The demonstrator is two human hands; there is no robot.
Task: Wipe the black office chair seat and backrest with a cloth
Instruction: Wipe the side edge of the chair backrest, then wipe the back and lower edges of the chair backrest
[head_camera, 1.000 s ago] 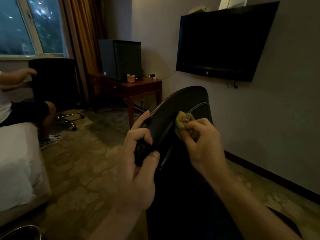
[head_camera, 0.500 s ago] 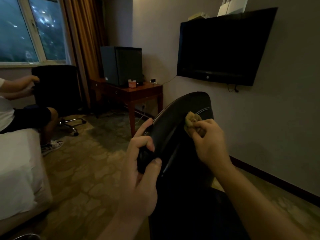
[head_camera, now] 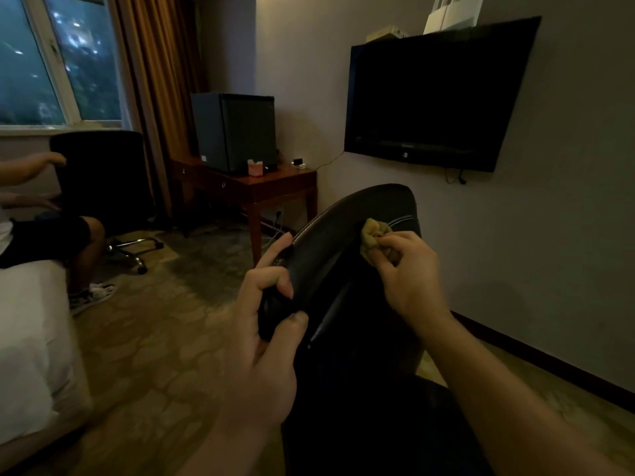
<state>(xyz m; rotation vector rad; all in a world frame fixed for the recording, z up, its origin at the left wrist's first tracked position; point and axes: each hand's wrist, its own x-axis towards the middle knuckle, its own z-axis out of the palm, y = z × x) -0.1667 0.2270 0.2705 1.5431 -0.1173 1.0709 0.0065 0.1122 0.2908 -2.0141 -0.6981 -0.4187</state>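
The black office chair [head_camera: 347, 235] stands right in front of me, its backrest tilted toward the wall and its seat dark at the bottom of the view. My left hand [head_camera: 264, 324] grips the left edge of the backrest, thumb on the front face and fingers curled round the rim. My right hand [head_camera: 409, 276] pinches a crumpled yellow-green cloth [head_camera: 372, 235] and presses it against the upper part of the backrest near the white stitching.
A wall-mounted television [head_camera: 436, 97] hangs on the right wall. A wooden side table [head_camera: 275, 187] with a small black fridge [head_camera: 233, 132] stands ahead. Another person [head_camera: 41, 228] sits on the white bed [head_camera: 31, 338] at left, beside a second black chair [head_camera: 103, 180].
My right hand has slid the cloth up and to the right along the backrest, closer to its top edge. My left hand keeps its grip on the rim.
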